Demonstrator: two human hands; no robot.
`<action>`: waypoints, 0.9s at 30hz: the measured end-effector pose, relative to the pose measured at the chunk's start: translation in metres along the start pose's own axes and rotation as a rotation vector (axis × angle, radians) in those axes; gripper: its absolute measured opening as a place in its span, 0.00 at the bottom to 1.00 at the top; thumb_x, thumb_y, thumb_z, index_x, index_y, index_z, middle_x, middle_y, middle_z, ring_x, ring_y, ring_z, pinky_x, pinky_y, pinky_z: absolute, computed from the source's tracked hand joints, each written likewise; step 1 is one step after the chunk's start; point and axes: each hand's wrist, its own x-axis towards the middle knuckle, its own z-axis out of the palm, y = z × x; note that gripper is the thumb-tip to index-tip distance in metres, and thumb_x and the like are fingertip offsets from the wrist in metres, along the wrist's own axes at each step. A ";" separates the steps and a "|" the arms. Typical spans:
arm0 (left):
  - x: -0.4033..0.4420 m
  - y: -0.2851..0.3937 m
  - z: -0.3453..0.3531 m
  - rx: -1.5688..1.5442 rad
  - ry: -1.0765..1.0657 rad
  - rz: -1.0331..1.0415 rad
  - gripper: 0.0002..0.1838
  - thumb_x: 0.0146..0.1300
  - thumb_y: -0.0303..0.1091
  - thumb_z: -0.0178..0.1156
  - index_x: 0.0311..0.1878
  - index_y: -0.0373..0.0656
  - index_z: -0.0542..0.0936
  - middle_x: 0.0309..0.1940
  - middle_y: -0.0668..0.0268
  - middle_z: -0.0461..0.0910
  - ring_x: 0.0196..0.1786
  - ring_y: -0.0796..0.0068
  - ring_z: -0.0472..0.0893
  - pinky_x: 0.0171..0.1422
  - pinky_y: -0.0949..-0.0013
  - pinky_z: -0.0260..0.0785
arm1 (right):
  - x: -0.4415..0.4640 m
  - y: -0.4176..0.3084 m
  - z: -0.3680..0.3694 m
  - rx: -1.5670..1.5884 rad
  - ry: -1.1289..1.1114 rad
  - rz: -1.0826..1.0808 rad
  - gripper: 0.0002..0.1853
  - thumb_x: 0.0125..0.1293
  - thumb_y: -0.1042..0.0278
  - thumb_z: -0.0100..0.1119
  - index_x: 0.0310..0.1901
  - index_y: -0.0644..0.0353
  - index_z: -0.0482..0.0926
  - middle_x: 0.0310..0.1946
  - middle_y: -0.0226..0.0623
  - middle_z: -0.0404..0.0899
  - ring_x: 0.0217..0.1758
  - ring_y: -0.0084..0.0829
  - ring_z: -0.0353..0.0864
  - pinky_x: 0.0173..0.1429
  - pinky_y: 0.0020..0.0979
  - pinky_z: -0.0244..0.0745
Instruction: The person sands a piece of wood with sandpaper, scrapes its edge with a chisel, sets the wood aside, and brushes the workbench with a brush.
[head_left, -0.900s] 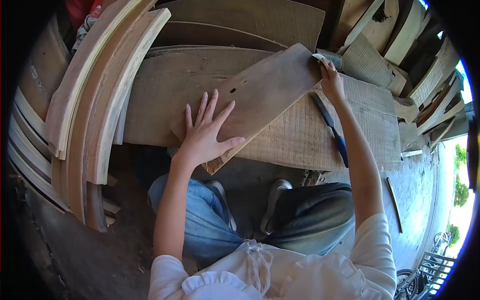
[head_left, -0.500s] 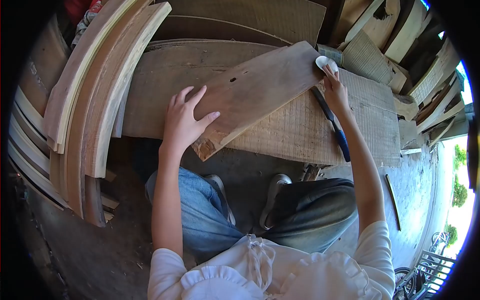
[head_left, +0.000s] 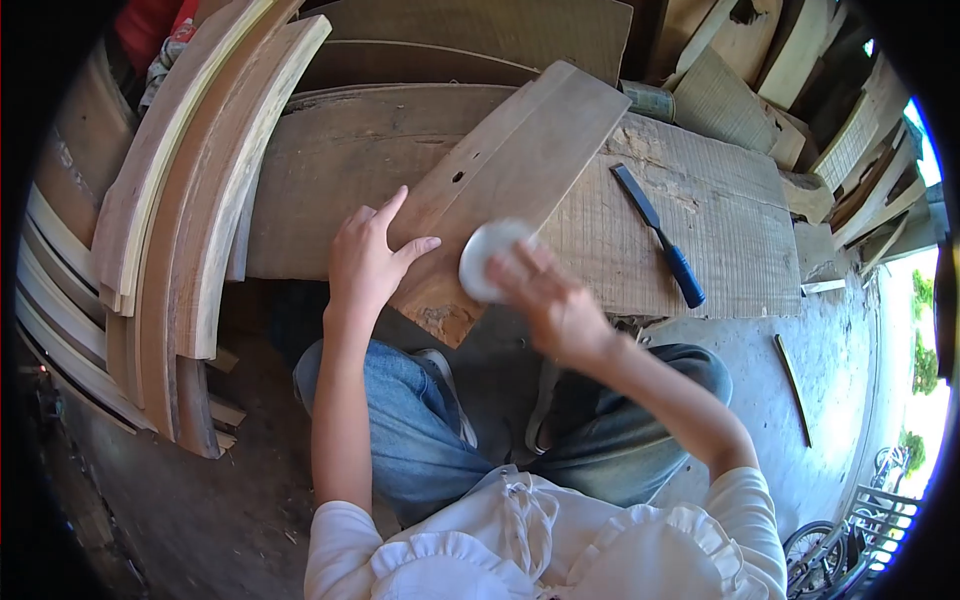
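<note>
A smooth wooden board with a small dark hole lies slantwise across a wider rough plank. My left hand rests at the board's near left edge, thumb and forefinger stretched wide apart; its other fingers are partly hidden. With my right hand, blurred by motion, I hold a round white disc against the board's near end. What the disc is made of cannot be made out. To the right, a chisel with a blue handle lies on the rough plank, apart from both hands.
Several curved wooden pieces stand stacked at the left. More offcuts are piled at the back right, near a tin can. A thin strip lies on the concrete floor, and a bicycle stands at the lower right.
My right hand has swept the disc from the board's far end to its near end. The board has turned, its far end swinging left, uncovering the chisel's blade. My left hand stays beside the board.
</note>
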 end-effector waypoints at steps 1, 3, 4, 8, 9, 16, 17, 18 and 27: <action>-0.001 0.001 -0.001 0.011 0.014 -0.027 0.38 0.48 0.55 0.66 0.60 0.44 0.73 0.36 0.50 0.78 0.41 0.55 0.78 0.48 0.60 0.70 | -0.008 -0.015 0.000 0.051 -0.012 -0.048 0.31 0.47 0.81 0.52 0.58 0.58 0.70 0.62 0.35 0.66 0.68 0.43 0.61 0.72 0.43 0.55; -0.005 0.001 0.001 -0.002 0.054 -0.006 0.37 0.48 0.55 0.66 0.59 0.41 0.73 0.35 0.50 0.79 0.39 0.56 0.79 0.46 0.60 0.71 | -0.014 -0.025 -0.003 0.121 -0.010 -0.102 0.28 0.47 0.81 0.52 0.55 0.57 0.73 0.62 0.33 0.67 0.67 0.40 0.64 0.73 0.41 0.54; -0.006 0.000 0.002 -0.021 0.096 0.005 0.37 0.49 0.54 0.66 0.58 0.39 0.73 0.34 0.49 0.80 0.38 0.57 0.81 0.45 0.60 0.71 | -0.014 -0.018 -0.009 0.107 -0.043 -0.097 0.27 0.48 0.82 0.51 0.54 0.57 0.73 0.61 0.33 0.68 0.67 0.39 0.64 0.73 0.41 0.56; -0.009 0.006 -0.003 -0.148 -0.058 -0.123 0.33 0.51 0.50 0.66 0.56 0.37 0.75 0.30 0.49 0.81 0.34 0.58 0.83 0.41 0.62 0.73 | 0.005 0.035 -0.028 -0.057 -0.009 0.249 0.27 0.50 0.83 0.50 0.55 0.55 0.71 0.61 0.39 0.68 0.62 0.40 0.69 0.69 0.41 0.61; -0.013 0.009 -0.002 -0.189 -0.061 -0.104 0.30 0.52 0.48 0.66 0.54 0.37 0.76 0.27 0.50 0.81 0.32 0.58 0.83 0.39 0.62 0.73 | 0.011 0.047 -0.028 -0.092 0.038 0.287 0.27 0.50 0.83 0.49 0.55 0.56 0.70 0.60 0.40 0.68 0.62 0.42 0.69 0.69 0.41 0.61; -0.033 0.036 0.004 -0.535 -0.306 -0.007 0.15 0.55 0.36 0.65 0.41 0.34 0.82 0.24 0.52 0.81 0.27 0.64 0.83 0.34 0.69 0.74 | -0.002 -0.024 -0.012 -0.031 0.004 0.171 0.28 0.47 0.85 0.51 0.56 0.65 0.68 0.58 0.45 0.70 0.64 0.44 0.67 0.69 0.40 0.61; -0.034 0.035 0.002 -0.524 -0.329 0.063 0.12 0.56 0.32 0.65 0.41 0.36 0.82 0.25 0.55 0.82 0.27 0.68 0.84 0.34 0.71 0.74 | -0.008 -0.027 -0.019 -0.020 0.019 0.152 0.29 0.48 0.84 0.50 0.56 0.62 0.69 0.52 0.48 0.74 0.57 0.46 0.74 0.66 0.39 0.65; -0.033 0.033 0.005 -0.667 -0.252 0.168 0.12 0.55 0.32 0.65 0.41 0.36 0.82 0.26 0.56 0.83 0.26 0.68 0.83 0.34 0.71 0.74 | -0.009 -0.030 -0.044 0.069 -0.150 0.322 0.28 0.49 0.84 0.50 0.56 0.59 0.70 0.48 0.50 0.76 0.51 0.47 0.76 0.61 0.40 0.69; -0.028 0.057 0.009 -0.482 0.152 0.663 0.42 0.47 0.34 0.71 0.67 0.46 0.62 0.53 0.59 0.76 0.64 0.65 0.68 0.66 0.62 0.62 | -0.023 -0.025 -0.086 0.047 0.134 0.432 0.14 0.59 0.76 0.54 0.47 0.55 0.78 0.33 0.45 0.80 0.33 0.44 0.81 0.54 0.43 0.73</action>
